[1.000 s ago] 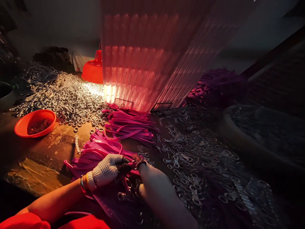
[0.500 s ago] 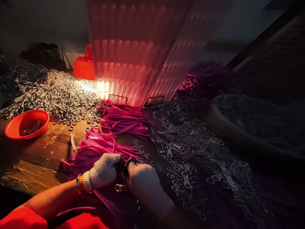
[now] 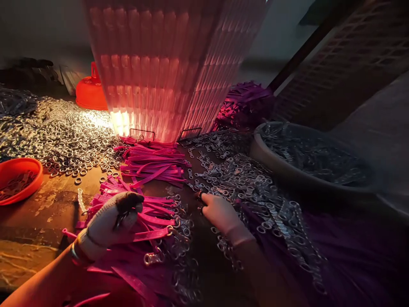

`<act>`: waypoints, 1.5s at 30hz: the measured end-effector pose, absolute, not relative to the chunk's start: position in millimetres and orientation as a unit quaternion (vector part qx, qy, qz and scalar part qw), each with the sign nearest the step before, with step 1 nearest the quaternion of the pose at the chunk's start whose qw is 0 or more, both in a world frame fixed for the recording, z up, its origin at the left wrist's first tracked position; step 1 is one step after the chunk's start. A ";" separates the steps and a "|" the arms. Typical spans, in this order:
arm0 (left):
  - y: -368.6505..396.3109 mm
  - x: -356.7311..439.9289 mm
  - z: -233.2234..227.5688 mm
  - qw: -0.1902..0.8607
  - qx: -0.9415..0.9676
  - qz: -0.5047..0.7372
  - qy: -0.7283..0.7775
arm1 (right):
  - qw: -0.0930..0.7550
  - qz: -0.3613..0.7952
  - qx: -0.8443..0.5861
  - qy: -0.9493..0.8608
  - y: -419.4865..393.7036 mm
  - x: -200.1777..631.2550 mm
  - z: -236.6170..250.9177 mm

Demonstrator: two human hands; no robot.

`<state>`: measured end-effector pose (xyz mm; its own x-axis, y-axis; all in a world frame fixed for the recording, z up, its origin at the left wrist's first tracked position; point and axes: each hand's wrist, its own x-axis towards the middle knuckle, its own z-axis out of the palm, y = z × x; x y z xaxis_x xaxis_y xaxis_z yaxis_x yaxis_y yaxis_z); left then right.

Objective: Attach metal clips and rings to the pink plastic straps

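Observation:
My left hand [image 3: 111,217], in a white knit glove with dark fingertips, rests on a heap of pink straps [image 3: 134,209] and pinches one pink strap [image 3: 153,234] that ends in a metal ring. My right hand [image 3: 217,209] is bare and reaches into a spread of small metal clasps [image 3: 243,187], fingertips down among them; whether it holds one is hidden. Some finished straps with clasps lie between my forearms [image 3: 159,256].
A tall ribbed lamp shade [image 3: 166,68] glows at the centre back. A pile of metal rings [image 3: 57,132] lies at the left, with an orange bowl [image 3: 24,181] near the left edge. A round basin of clasps [image 3: 306,157] sits at the right. More pink straps [image 3: 150,160] lie under the lamp.
My hands have separated: the right hand moved forward and right into the clasps, the left stayed on the straps. The view has shifted to the right.

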<state>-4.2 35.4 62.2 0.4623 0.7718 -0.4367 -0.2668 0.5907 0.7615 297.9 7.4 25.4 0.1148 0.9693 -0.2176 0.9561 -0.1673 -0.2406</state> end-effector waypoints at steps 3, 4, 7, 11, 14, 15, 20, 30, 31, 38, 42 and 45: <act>36.9 23.6 47.5 0.891 0.076 0.306 0.325 | -0.031 0.119 -0.760 -0.638 22.2 319.1 -0.7; 37.4 31.0 43.7 0.900 0.031 0.310 0.306 | -0.044 0.110 -0.759 -0.641 24.4 322.6 -6.7; 36.3 44.8 36.6 0.906 -0.030 0.318 0.279 | -0.078 0.103 -0.750 -0.649 27.5 329.0 -16.3; 32.2 47.7 34.5 0.906 -0.046 0.321 0.271 | -0.117 0.103 -0.736 -0.659 33.0 333.1 -15.5; 30.2 44.6 35.4 0.907 -0.042 0.327 0.263 | -0.132 0.107 -0.722 -0.671 33.8 331.0 -9.3; 29.9 43.5 35.8 0.907 -0.039 0.329 0.262 | -0.136 0.110 -0.717 -0.675 32.4 329.9 -6.5; 30.5 40.2 38.5 0.895 -0.025 0.341 0.288 | -0.162 0.139 -0.716 -0.665 12.4 330.6 10.7; 25.6 49.9 37.8 0.867 -0.024 0.353 0.352 | -0.085 0.060 -0.774 -0.625 52.9 326.8 11.2; 24.9 50.9 38.5 0.867 -0.026 0.355 0.348 | -0.079 0.043 -0.774 -0.626 63.9 320.6 3.5; 26.1 42.0 33.9 0.876 -0.054 0.367 0.307 | -0.086 0.016 -0.769 -0.633 91.2 299.7 -35.4; 25.0 35.9 28.7 0.881 -0.036 0.367 0.297 | -0.073 0.037 -0.774 -0.628 73.6 305.2 -33.9; 21.8 37.6 29.7 0.883 -0.065 0.364 0.289 | -0.034 0.062 -0.785 -0.615 56.6 311.0 -26.6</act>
<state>37.6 21.8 29.7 0.5680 0.6057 -0.5572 -0.6808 0.7262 0.0955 311.0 56.6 -26.6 0.2350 0.9620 -0.1392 0.9704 -0.2405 -0.0240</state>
